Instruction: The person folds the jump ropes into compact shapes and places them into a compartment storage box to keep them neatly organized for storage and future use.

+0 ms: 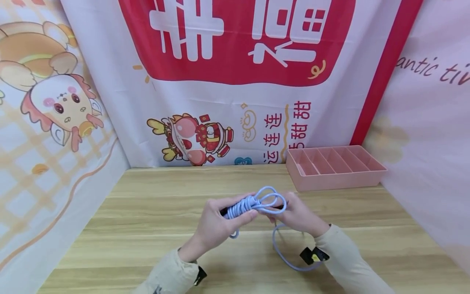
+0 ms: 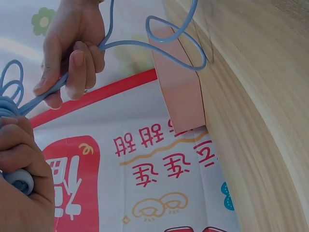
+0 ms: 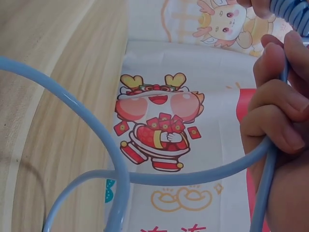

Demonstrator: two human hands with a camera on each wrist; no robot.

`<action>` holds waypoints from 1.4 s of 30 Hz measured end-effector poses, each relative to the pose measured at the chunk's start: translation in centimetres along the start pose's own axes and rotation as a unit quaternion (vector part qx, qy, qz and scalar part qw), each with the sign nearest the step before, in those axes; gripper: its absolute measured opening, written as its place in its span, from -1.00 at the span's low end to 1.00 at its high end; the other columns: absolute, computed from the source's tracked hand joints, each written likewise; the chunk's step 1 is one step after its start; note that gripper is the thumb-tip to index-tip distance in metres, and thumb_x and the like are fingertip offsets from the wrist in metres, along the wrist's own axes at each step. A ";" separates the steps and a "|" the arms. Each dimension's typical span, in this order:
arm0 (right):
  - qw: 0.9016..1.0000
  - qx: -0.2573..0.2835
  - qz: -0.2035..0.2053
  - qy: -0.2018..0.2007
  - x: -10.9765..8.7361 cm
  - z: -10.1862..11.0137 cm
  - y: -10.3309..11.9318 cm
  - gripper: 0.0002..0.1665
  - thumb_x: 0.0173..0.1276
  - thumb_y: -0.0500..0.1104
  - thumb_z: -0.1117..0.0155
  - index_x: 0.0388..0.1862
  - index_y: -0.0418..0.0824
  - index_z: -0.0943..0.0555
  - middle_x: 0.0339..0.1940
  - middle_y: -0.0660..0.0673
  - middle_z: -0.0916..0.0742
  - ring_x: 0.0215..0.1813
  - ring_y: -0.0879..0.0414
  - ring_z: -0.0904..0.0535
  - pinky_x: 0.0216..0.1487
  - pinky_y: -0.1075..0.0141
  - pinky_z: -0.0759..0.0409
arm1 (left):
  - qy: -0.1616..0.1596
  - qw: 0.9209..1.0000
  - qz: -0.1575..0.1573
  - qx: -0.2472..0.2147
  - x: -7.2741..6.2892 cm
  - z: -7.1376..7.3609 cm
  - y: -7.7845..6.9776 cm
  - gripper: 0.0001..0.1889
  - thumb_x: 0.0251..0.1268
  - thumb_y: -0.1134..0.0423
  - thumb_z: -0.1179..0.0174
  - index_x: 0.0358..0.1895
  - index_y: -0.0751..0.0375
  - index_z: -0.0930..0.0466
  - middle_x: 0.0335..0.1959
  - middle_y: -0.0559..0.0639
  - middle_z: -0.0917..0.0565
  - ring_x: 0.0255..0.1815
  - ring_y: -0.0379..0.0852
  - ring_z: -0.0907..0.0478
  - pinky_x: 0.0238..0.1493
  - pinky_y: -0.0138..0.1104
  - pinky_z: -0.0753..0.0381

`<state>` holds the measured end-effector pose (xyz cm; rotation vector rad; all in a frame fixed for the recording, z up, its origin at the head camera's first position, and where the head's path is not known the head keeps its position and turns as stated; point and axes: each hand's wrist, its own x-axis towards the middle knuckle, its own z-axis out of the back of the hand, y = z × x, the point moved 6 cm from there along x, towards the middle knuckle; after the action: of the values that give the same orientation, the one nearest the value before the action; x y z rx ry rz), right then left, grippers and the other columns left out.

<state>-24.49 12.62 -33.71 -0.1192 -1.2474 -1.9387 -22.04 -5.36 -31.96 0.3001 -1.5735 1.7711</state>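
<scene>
A light blue cord (image 1: 240, 207) is wound tightly into a bundle, with several loops sticking out at its right end. My left hand (image 1: 213, 224) grips the wound part between thumb and fingers, above the table. A rounded, pale end (image 2: 20, 180) pokes out of that fist in the left wrist view. My right hand (image 1: 299, 215) curls its fingers round a stretch of cord (image 2: 60, 83) just beside the bundle. From the right hand, a loose length of cord (image 3: 193, 177) hangs down in a wide curve toward the right wrist.
A pink divided box (image 1: 339, 181) stands at the back right of the wooden table (image 1: 165, 196), against the printed cloth backdrop (image 1: 235, 94). Printed cloth also hangs on the left and right sides. Black wrist mounts (image 1: 312, 255) show at the sleeves.
</scene>
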 end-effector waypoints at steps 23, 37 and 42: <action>0.982 -0.124 0.141 0.000 0.7 -2.1 2.2 -0.91 0.31 -0.39 -0.34 -0.28 -0.26 -0.74 -0.65 0.14 -0.54 -0.60 0.37 -0.38 -0.58 0.55 -0.39 | -0.077 0.984 0.145 0.065 -0.1 1.6 2.3 -0.61 0.19 0.17 -0.43 0.11 0.10 -0.69 -0.33 -0.09 -0.72 -0.54 -0.10 -0.59 -0.59 -0.30 -0.59; 0.986 -0.147 0.071 0.040 0.6 -2.8 2.3 -0.65 0.48 -0.35 -0.12 -0.51 -0.04 -0.48 -0.64 0.15 -0.50 -0.57 0.34 -0.39 -0.52 0.46 -0.43 | 0.041 0.972 0.181 0.147 0.2 1.7 4.2 -0.44 0.28 -0.19 -0.26 0.33 -0.20 -0.49 -0.26 -0.11 -0.65 -0.48 -0.15 -0.58 -0.53 -0.24 -0.62; 0.984 -0.160 0.055 0.053 0.6 -2.9 2.1 -0.69 0.46 -0.37 -0.13 -0.46 -0.05 -0.53 -0.65 0.20 -0.45 -0.59 0.37 -0.36 -0.56 0.48 -0.40 | 0.045 0.970 0.172 0.163 0.2 1.6 4.3 -0.48 0.22 -0.19 -0.31 0.22 -0.11 -0.61 -0.27 -0.18 -0.67 -0.46 -0.20 -0.59 -0.49 -0.27 -0.62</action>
<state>-22.53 9.59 -33.40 -0.2412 -0.8351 -2.0080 -25.41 -6.65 -34.71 0.1009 -1.3252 2.2845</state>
